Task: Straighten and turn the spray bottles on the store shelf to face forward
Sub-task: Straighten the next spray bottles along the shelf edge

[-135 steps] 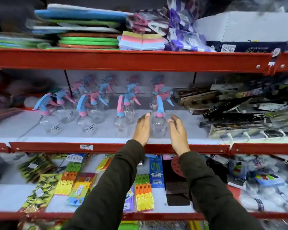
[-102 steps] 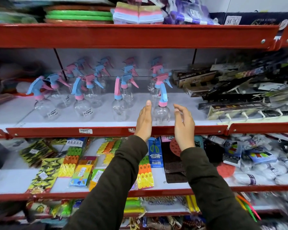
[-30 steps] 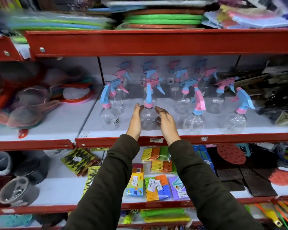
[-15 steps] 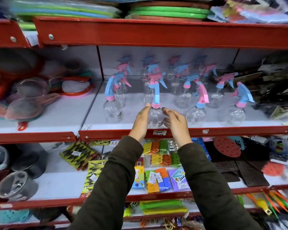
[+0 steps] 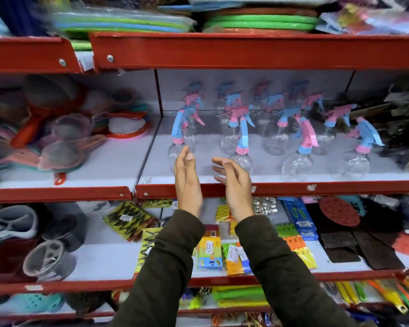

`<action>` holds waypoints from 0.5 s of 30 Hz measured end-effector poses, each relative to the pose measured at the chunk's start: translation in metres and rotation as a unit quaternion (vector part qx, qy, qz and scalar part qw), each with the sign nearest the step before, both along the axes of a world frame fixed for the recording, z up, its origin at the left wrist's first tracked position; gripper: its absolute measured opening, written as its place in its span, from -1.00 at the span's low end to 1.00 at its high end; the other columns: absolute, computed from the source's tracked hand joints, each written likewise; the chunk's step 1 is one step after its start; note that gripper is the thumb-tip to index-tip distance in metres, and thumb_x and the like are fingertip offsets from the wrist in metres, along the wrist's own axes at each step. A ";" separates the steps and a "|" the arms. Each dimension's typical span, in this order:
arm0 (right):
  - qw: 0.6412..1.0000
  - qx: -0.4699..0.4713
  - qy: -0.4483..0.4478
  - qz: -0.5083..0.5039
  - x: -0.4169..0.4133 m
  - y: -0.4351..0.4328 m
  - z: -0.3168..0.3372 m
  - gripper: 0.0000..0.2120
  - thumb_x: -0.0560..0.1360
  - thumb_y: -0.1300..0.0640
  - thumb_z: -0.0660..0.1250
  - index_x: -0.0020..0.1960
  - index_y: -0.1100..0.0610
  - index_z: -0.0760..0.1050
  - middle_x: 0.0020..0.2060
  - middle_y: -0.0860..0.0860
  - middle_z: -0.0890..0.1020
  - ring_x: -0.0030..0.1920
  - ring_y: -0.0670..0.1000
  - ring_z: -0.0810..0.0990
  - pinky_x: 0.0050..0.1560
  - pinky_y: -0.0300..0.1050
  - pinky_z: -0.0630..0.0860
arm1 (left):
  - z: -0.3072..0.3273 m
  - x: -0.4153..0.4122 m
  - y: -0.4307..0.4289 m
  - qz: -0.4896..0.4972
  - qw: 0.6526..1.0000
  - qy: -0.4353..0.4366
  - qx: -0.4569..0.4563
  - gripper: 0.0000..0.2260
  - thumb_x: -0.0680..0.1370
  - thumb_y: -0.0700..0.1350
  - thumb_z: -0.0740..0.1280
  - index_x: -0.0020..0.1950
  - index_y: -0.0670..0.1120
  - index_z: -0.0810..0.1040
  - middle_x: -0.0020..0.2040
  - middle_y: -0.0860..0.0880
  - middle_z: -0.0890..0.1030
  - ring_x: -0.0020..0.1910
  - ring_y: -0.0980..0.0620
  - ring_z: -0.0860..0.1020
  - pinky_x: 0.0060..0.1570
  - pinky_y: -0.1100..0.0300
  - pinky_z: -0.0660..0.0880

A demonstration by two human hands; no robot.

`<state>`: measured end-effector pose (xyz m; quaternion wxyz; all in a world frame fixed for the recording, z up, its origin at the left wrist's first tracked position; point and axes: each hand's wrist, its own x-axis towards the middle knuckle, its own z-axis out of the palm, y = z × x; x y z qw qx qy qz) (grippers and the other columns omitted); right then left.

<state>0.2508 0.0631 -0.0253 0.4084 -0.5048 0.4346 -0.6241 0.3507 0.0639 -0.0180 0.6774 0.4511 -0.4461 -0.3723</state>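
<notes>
Clear plastic spray bottles (image 5: 297,159) with pink-and-blue trigger heads stand in loose rows on the white shelf (image 5: 210,182) behind its red front lip. Both hands are spread and hold nothing. The left hand (image 5: 187,180) is raised just beside the leftmost front bottle (image 5: 178,142); the right hand (image 5: 234,182), fingers splayed, overlaps the base of the second front bottle (image 5: 242,152); contact cannot be told.
</notes>
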 end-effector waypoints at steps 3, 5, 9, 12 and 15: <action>0.997 0.043 0.041 0.043 0.023 -0.025 0.001 -0.67 0.66 0.05 0.12 0.28 0.07 0.57 0.34 0.03 0.58 0.39 0.03 0.50 0.47 0.04 0.39 | 0.002 0.028 -0.015 0.040 0.999 0.008 0.026 -0.48 0.61 0.19 0.07 0.54 0.05 0.24 0.55 0.05 0.27 0.42 0.25 0.29 0.34 0.45 0.18; 0.992 0.086 0.059 0.065 0.036 -0.044 0.007 -0.59 0.66 -0.03 0.10 0.43 0.08 0.45 0.45 0.01 0.47 0.48 0.01 0.39 0.55 0.04 0.27 | 0.006 0.041 -0.027 0.020 0.998 0.015 0.062 -0.41 0.60 0.24 0.02 0.57 0.00 0.17 0.60 0.01 0.19 0.54 0.12 0.18 0.54 0.15 0.08; 0.979 0.140 0.088 0.123 0.058 -0.074 0.013 -0.49 0.63 -0.13 0.04 0.53 0.02 0.29 0.45 0.05 0.43 0.47 0.03 0.36 0.54 -0.01 0.22 | 0.017 0.054 -0.044 -0.018 0.992 0.009 0.128 -0.41 0.62 0.26 -0.04 0.52 -0.06 0.28 0.56 -0.06 0.29 0.55 -0.01 0.23 0.56 -0.03 0.11; 0.978 0.150 0.073 0.129 0.066 -0.082 0.005 -0.51 0.63 -0.10 0.05 0.52 0.01 0.31 0.48 0.04 0.44 0.49 0.07 0.39 0.56 0.07 0.24 | 0.021 0.060 -0.035 -0.039 0.991 0.001 0.128 -0.46 0.61 0.28 -0.05 0.43 0.01 0.37 0.40 0.00 0.43 0.47 0.00 0.33 0.52 -0.05 0.20; 0.980 0.145 0.062 0.119 0.064 -0.072 -0.001 -0.49 0.57 -0.17 0.09 0.47 -0.06 0.38 0.48 0.01 0.46 0.50 0.06 0.40 0.55 0.12 0.26 | 0.016 0.066 -0.027 -0.049 0.990 -0.016 0.130 -0.37 0.58 0.32 -0.07 0.51 -0.02 0.29 0.52 -0.02 0.34 0.43 0.08 0.31 0.51 -0.03 0.18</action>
